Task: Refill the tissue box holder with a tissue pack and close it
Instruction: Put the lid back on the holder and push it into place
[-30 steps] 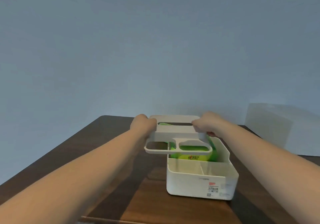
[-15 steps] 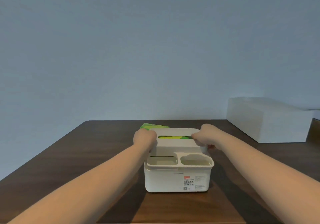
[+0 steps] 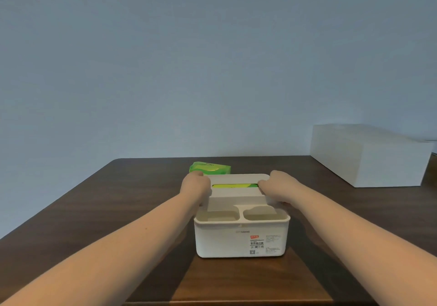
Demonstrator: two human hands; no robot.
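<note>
The white tissue box holder is sitting mid-tabletop, a green tissue pack showing through its lid slot, front compartments lying empty. Left hand and right hand are gripping the lid's ends. Another green pack is lying just behind.

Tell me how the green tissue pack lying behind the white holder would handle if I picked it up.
The green tissue pack looks glossy, so its wrapper is probably plastic film and a bit slippery. Its puffy, rounded edges suggest it is soft, squashing under a pinch rather than staying stiff. It lies flat on the table, so it is unlikely to roll and probably light for its size.
</note>
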